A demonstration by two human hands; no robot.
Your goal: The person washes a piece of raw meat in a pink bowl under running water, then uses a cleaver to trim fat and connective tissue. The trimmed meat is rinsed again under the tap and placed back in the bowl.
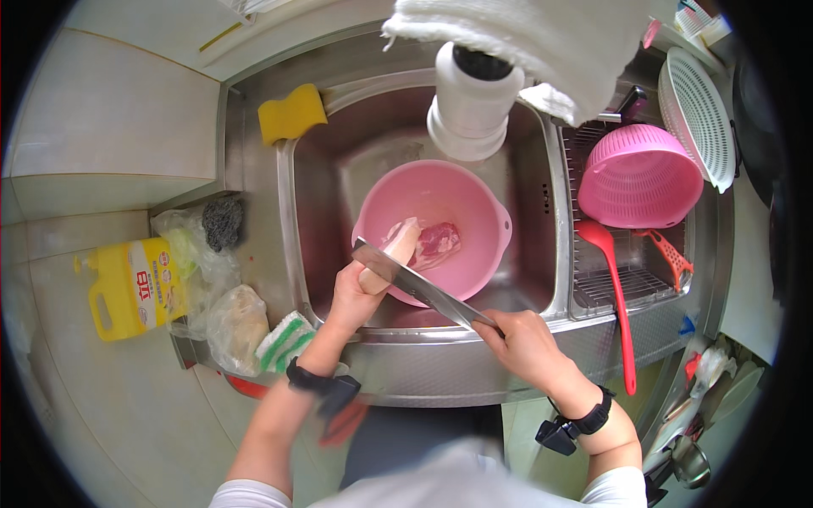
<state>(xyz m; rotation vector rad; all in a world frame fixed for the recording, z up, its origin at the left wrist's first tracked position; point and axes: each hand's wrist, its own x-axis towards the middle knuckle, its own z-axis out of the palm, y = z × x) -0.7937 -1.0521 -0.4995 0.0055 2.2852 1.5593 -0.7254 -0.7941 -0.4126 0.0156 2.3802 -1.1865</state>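
My left hand (pixel 353 301) grips a strip of raw, skin-on meat (pixel 404 240), apparently pork, over the near left rim of a pink plastic basin (pixel 416 181). In my right hand (pixel 524 346) is the handle of a broad-bladed kitchen knife (pixel 422 289). Its blade slants up to the left, across the near end of the strip and close to my left fingers. Whether the edge touches the skin is hard to tell. Another piece of raw red meat (pixel 438 242) lies in the basin, partly behind the strip. The basin stands in a stainless steel sink (pixel 530 267).
A white tap filter (pixel 473 108) and white cloth (pixel 540 38) overhang the sink. Left are a yellow sponge (pixel 292 114), steel wool (pixel 222 223), bags (pixel 238 330) and a yellow jug (pixel 136 289). Right are a pink colander (pixel 640 178), red ladle (pixel 613 286) and orange peeler (pixel 668 254).
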